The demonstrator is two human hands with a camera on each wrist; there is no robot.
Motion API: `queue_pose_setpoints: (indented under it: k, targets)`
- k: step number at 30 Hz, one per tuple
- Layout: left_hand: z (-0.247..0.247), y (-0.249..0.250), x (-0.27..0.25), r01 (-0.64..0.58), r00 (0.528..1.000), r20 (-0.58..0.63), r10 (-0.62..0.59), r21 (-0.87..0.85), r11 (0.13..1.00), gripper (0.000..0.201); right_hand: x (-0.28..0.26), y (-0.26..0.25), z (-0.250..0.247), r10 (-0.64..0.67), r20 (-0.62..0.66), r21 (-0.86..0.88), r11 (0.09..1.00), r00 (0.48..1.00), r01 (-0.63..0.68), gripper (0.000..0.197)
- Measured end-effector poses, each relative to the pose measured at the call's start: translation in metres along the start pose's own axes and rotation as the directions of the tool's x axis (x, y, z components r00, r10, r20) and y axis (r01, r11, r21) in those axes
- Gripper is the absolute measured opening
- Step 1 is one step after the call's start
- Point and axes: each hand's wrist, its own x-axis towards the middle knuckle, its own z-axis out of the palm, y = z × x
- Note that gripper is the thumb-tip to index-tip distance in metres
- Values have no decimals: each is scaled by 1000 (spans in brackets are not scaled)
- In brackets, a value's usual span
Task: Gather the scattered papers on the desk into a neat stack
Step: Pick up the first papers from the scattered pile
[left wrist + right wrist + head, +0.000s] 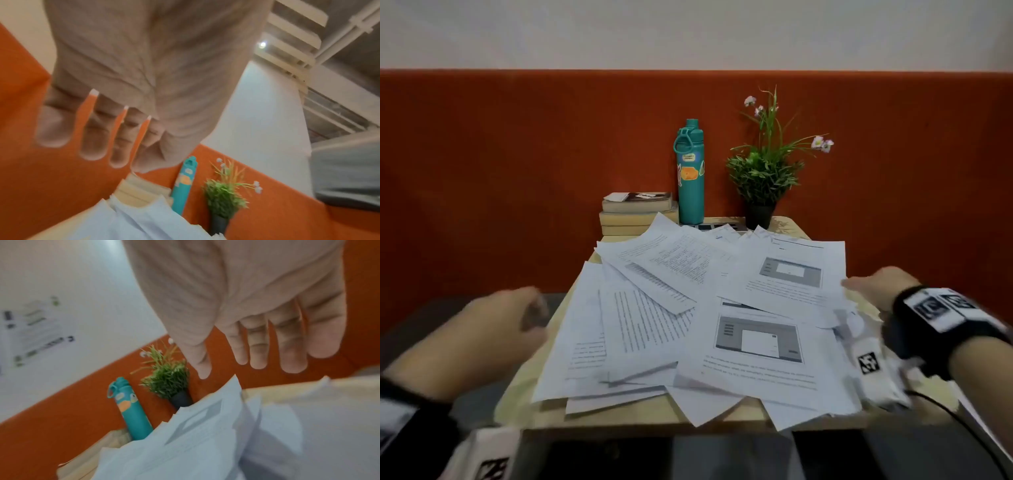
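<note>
Scattered white printed paper sheets (698,318) overlapping across small pale wooden desk (599,416), left hand (493,329) beside them with fingers (94,138) relaxed and empty, right hand (876,287) at their right edge, fingers (292,350) extended and spread

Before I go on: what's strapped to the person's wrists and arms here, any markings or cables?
Both forearms are bare, with no sleeves. The right hand has a black wrist strap bearing white tags with black square codes, a white block with another code below it, and a thin black cable. The left hand has a similar black band and white coded block.
</note>
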Motion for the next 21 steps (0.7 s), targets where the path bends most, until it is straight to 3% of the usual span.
queue_pose_setpoints:
  k: [2, 5, 7, 9, 11, 14, 17, 18, 19, 20, 21]
  targets:
    - [0, 32, 14, -36, 998, 44, 40, -88, 995, 4, 7, -8, 15, 30, 75, 33, 999, 997, -32, 51]
    - [16, 84, 36, -63, 981, 170, 93, -172, 983, 22, 18, -18, 33, 0, 128, -114, 993, 992, 15, 35]
    - [33, 112, 51, -68, 961, 251, 113, -181, 981, 33, 23, -24, 39, 49, 96, -134, 990, 994, -36, 27]
    - [47, 138, 58, -85, 936, 329, 129, -145, 986, 51, 26, -30, 38, 74, 22, -108, 992, 997, -71, 33]
    - [62, 156, 63, -80, 909, 397, 127, -133, 988, 56, 30, -29, 36, 52, -28, -46, 998, 998, -54, 32]
    - [76, 169, 64, -70, 899, 423, 114, -117, 991, 51, 28, -21, 28, 0, -27, 7, 1000, 1000, 0, 29]
    - [81, 171, 62, -24, 895, 439, 71, -113, 993, 48, 25, -8, 28, -17, 153, 39, 999, 988, 11, 38]
    - [84, 171, 65, -5, 899, 434, 64, -136, 991, 36, 25, -3, 29, -7, 225, 38, 999, 974, -2, 40]
    - [83, 171, 67, 9, 911, 408, 67, -182, 983, 14, 23, 1, 31, 2, 267, 48, 999, 964, -15, 41]
    - [84, 169, 71, 35, 930, 362, 69, -272, 962, 11, 22, 5, 32, 2, 291, 60, 998, 957, -20, 41]
    - [83, 168, 73, 61, 950, 307, 60, -370, 927, 26, 19, 7, 33, 0, 303, 61, 998, 953, -19, 41]
